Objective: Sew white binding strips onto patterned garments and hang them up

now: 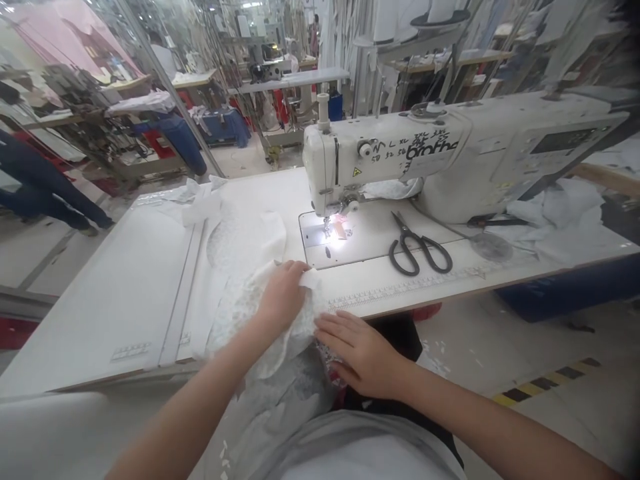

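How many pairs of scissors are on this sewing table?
1 that I can make out: the black scissors, lying to the right of the needle. A dark thing by the machine is unclear, and cloth could hide others.

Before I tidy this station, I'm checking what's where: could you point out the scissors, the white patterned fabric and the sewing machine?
Scissors (407, 234): head view, near the pivot.
White patterned fabric (243, 297): head view, on its patterned stretch.
Sewing machine (467, 157): head view, on its white body.
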`<state>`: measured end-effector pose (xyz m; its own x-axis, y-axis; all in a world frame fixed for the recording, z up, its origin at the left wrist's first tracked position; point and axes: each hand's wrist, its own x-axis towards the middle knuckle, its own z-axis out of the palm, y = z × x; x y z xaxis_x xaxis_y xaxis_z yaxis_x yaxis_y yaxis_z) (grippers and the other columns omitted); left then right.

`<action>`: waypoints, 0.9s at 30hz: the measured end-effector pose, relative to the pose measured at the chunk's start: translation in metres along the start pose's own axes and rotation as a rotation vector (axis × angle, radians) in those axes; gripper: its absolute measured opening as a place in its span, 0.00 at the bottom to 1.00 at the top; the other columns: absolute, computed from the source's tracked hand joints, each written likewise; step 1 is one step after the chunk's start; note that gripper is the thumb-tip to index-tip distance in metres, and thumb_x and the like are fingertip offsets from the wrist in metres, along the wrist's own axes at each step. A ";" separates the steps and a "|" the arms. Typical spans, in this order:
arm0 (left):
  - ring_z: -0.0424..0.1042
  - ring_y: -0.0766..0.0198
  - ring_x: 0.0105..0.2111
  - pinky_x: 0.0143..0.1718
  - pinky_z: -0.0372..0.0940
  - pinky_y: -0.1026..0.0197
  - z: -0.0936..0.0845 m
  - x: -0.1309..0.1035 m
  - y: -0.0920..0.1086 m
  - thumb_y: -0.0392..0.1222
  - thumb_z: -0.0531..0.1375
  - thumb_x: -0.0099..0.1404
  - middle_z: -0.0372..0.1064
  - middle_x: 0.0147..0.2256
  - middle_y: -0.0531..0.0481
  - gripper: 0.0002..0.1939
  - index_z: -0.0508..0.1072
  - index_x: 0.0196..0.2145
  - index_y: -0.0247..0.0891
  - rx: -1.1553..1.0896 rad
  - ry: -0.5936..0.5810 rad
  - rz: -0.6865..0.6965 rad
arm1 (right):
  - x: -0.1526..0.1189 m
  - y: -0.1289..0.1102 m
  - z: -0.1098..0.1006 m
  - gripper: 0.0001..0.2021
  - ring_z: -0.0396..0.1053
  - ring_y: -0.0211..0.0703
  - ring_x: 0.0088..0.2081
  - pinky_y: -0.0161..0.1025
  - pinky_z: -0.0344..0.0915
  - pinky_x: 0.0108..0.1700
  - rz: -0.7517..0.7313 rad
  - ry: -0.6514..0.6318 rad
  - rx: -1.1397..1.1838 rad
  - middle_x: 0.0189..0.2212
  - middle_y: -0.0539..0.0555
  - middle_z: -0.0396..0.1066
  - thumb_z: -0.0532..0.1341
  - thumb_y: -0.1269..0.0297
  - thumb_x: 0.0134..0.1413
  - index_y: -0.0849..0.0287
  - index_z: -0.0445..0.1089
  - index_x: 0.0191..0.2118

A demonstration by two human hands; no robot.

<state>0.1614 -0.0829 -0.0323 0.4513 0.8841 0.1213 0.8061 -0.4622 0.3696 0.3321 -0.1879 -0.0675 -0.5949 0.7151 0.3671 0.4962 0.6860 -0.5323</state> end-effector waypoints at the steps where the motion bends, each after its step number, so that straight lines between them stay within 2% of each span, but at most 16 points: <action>1: 0.67 0.59 0.38 0.40 0.63 0.59 0.001 -0.002 0.002 0.26 0.49 0.55 0.68 0.37 0.47 0.15 0.67 0.39 0.36 -0.104 0.015 -0.026 | -0.001 -0.001 -0.001 0.23 0.55 0.53 0.58 0.54 0.51 0.60 0.016 0.010 0.034 0.55 0.61 0.61 0.53 0.71 0.54 0.61 0.56 0.57; 4: 0.67 0.64 0.32 0.32 0.61 0.65 0.000 -0.018 0.017 0.30 0.52 0.57 0.69 0.32 0.53 0.11 0.68 0.37 0.39 -0.422 0.062 -0.090 | 0.000 -0.004 -0.017 0.18 0.67 0.47 0.46 0.47 0.64 0.49 0.178 0.187 0.189 0.43 0.57 0.70 0.54 0.69 0.56 0.56 0.59 0.53; 6: 0.66 0.67 0.27 0.27 0.58 0.67 -0.003 -0.031 0.030 0.33 0.53 0.57 0.68 0.28 0.55 0.08 0.68 0.36 0.39 -0.526 0.055 -0.096 | 0.006 -0.004 -0.033 0.14 0.68 0.44 0.41 0.40 0.68 0.40 0.350 0.326 0.293 0.38 0.54 0.71 0.55 0.66 0.56 0.56 0.61 0.50; 7: 0.64 0.68 0.25 0.26 0.57 0.68 -0.004 -0.037 0.035 0.34 0.54 0.58 0.67 0.26 0.56 0.07 0.68 0.35 0.39 -0.573 0.038 -0.096 | 0.010 -0.004 -0.040 0.13 0.68 0.43 0.40 0.38 0.67 0.36 0.415 0.348 0.350 0.37 0.54 0.70 0.56 0.64 0.56 0.56 0.62 0.47; 10: 0.61 0.70 0.23 0.25 0.56 0.68 -0.009 -0.049 0.045 0.38 0.56 0.59 0.64 0.24 0.57 0.04 0.67 0.34 0.39 -0.731 -0.020 -0.093 | 0.020 -0.007 -0.054 0.07 0.65 0.40 0.33 0.34 0.64 0.31 0.499 0.275 0.547 0.31 0.51 0.67 0.57 0.61 0.56 0.58 0.66 0.37; 13: 0.61 0.71 0.23 0.25 0.56 0.69 -0.014 -0.058 0.048 0.39 0.58 0.58 0.64 0.25 0.55 0.03 0.67 0.32 0.38 -1.003 -0.163 -0.089 | 0.022 -0.013 -0.055 0.09 0.60 0.36 0.27 0.34 0.60 0.30 0.476 0.209 0.812 0.24 0.48 0.63 0.58 0.60 0.55 0.59 0.66 0.29; 17: 0.59 0.73 0.19 0.20 0.55 0.69 -0.011 -0.071 0.054 0.44 0.61 0.56 0.62 0.23 0.55 0.09 0.66 0.32 0.39 -1.483 -0.449 -0.099 | 0.013 -0.016 -0.039 0.14 0.60 0.35 0.26 0.33 0.59 0.29 0.429 0.133 1.247 0.24 0.47 0.62 0.67 0.57 0.45 0.59 0.63 0.26; 20: 0.57 0.74 0.18 0.18 0.54 0.69 -0.003 -0.077 0.060 0.46 0.62 0.56 0.61 0.24 0.54 0.10 0.68 0.33 0.38 -1.570 -0.530 -0.168 | 0.006 -0.012 -0.018 0.20 0.60 0.33 0.25 0.31 0.57 0.27 0.508 0.110 1.432 0.23 0.45 0.62 0.71 0.55 0.36 0.59 0.60 0.25; 22: 0.59 0.73 0.20 0.21 0.56 0.69 0.000 -0.077 0.061 0.45 0.62 0.56 0.62 0.25 0.53 0.09 0.69 0.30 0.37 -1.534 -0.499 -0.205 | 0.004 -0.008 -0.006 0.21 0.58 0.32 0.24 0.29 0.55 0.26 0.566 0.146 1.471 0.22 0.45 0.61 0.71 0.54 0.36 0.59 0.60 0.25; 23: 0.61 0.72 0.23 0.24 0.57 0.68 0.001 -0.076 0.061 0.43 0.62 0.56 0.64 0.25 0.53 0.08 0.70 0.29 0.36 -1.500 -0.444 -0.210 | 0.003 -0.007 -0.001 0.20 0.57 0.31 0.23 0.29 0.54 0.27 0.586 0.194 1.467 0.22 0.44 0.60 0.70 0.52 0.39 0.60 0.61 0.26; 25: 0.65 0.69 0.27 0.29 0.60 0.67 0.002 -0.072 0.057 0.41 0.61 0.57 0.66 0.27 0.53 0.05 0.71 0.31 0.37 -1.390 -0.279 -0.208 | 0.002 -0.009 0.005 0.19 0.57 0.33 0.25 0.31 0.56 0.29 0.598 0.297 1.441 0.22 0.46 0.59 0.64 0.48 0.47 0.60 0.63 0.27; 27: 0.66 0.69 0.29 0.31 0.60 0.67 0.001 -0.068 0.052 0.38 0.60 0.58 0.68 0.28 0.53 0.04 0.71 0.33 0.38 -1.257 -0.107 -0.205 | 0.003 -0.017 0.006 0.18 0.59 0.36 0.29 0.34 0.58 0.34 0.580 0.319 1.397 0.25 0.47 0.60 0.61 0.47 0.51 0.59 0.64 0.30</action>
<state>0.1727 -0.1670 -0.0222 0.4376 0.8943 -0.0935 -0.0249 0.1159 0.9929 0.3180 -0.1986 -0.0624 -0.2912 0.9524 -0.0900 -0.4713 -0.2247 -0.8529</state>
